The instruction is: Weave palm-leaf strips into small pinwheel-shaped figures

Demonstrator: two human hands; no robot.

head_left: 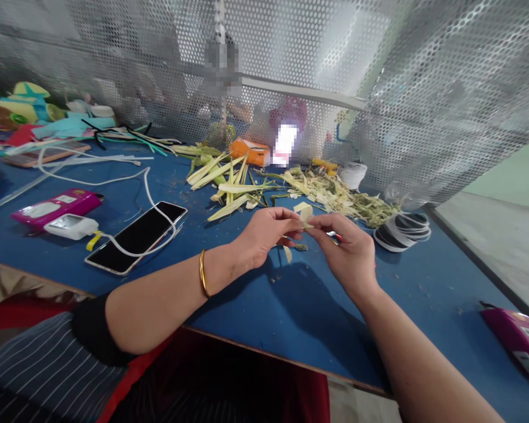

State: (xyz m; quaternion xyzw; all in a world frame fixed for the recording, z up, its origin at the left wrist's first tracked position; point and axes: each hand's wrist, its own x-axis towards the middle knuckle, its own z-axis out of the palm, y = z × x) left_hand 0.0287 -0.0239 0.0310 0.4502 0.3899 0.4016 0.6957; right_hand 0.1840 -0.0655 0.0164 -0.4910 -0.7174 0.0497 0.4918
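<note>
A pale piece of corn husk [306, 212] is held above the blue table between my two hands. My left hand [271, 235] pinches it from one side, thumb and forefinger together, with a gold bangle on the wrist. From the other side my right hand [346, 244] grips the husk with its fingertips. Something small, red and silver [336, 237], shows under the right fingers; its kind is hidden. Below the left fingers another pale husk bit [287, 254] hangs or lies; I cannot tell which. Beyond the hands lie loose husk strips [231, 188] and a heap of shredded husk [344, 194].
A black phone [136, 238] with a white cable and a magenta device [57, 208] lie at left. A spool of white cord [402, 232] stands right of the heap. Another magenta device [518, 341] sits far right. A perforated metal screen [282, 53] rises behind.
</note>
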